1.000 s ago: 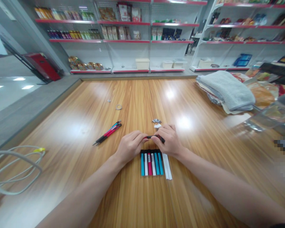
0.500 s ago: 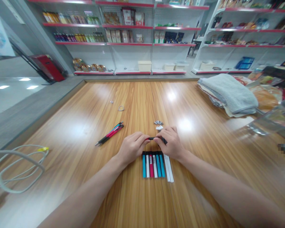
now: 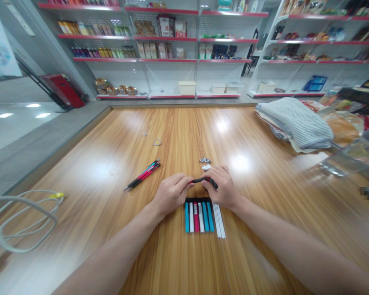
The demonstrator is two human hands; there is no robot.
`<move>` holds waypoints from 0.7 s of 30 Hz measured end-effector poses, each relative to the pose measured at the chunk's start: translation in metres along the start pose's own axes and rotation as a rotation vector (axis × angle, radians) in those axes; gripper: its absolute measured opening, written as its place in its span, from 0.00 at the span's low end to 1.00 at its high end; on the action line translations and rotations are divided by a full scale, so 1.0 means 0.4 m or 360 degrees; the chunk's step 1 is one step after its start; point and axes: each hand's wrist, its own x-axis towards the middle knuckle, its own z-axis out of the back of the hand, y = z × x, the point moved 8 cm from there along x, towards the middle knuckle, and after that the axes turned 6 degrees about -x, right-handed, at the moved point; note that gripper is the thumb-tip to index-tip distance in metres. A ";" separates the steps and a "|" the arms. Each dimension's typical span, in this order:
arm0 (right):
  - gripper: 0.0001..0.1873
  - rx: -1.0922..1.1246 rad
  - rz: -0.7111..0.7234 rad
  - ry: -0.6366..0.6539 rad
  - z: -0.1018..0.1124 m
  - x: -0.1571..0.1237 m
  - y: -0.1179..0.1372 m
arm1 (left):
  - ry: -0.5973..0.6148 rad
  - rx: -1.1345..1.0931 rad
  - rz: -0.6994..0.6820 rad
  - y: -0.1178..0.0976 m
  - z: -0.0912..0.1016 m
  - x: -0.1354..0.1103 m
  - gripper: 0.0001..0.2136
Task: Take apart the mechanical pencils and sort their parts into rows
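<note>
Between hands [image 3: 197,190], slim black-red pen [image 3: 201,180]

Both forearms reach in from the lower frame corners toward its middle. The left hand [image 3: 171,194] and right hand [image 3: 222,189] meet there, fingers [image 3: 184,183] curled and pinched together.

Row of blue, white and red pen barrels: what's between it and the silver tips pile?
The left hand and right hand, together pinching a black-and-red pen, in the head view.
</note>
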 end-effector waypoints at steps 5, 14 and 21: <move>0.07 -0.0005 -0.0036 0.0041 -0.011 0.000 -0.012 | 0.0007 0.0007 -0.0016 0.004 -0.005 -0.001 0.07; 0.07 0.0113 0.0000 -0.0025 0.004 -0.002 -0.005 | 0.0089 -0.0003 0.0076 0.021 -0.018 -0.007 0.11; 0.05 0.0148 -0.0082 -0.0108 0.018 -0.003 -0.021 | 0.0165 0.0276 0.0245 0.031 -0.014 -0.001 0.13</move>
